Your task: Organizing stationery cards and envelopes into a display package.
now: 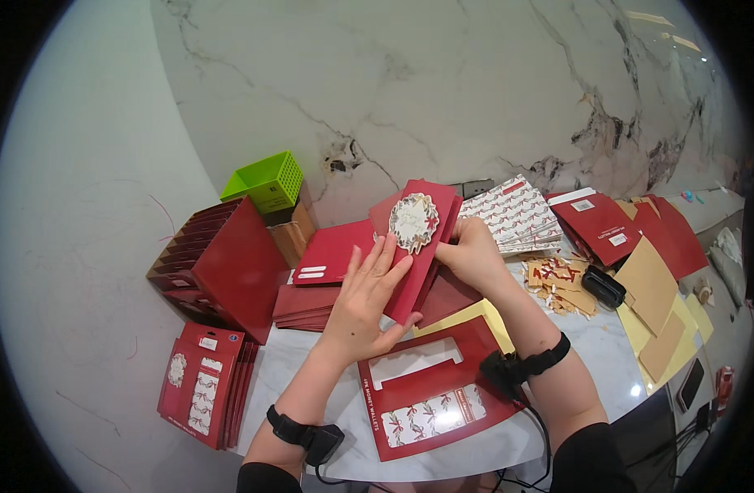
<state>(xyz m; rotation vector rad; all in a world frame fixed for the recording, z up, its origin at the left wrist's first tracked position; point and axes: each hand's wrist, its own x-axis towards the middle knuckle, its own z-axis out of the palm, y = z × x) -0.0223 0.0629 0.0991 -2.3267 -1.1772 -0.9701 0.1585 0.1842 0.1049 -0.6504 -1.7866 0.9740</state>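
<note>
Marble table: parts layout and hand positions.
A red compartment box stands at the left; a red window sleeve lies at the front. The red card is held tilted just beyond the sleeve, between both hands. The right hand grasps its right edge, fingers curled; the left hand lies across its left side, fingers extended, unclenched, fingertips touching the wreath sticker.

Bright, even light — reflected streaks on marbled wall up-right of right hand, glare on red cardboard sleeve below it — edges fisheye-bent, corners black.
</note>
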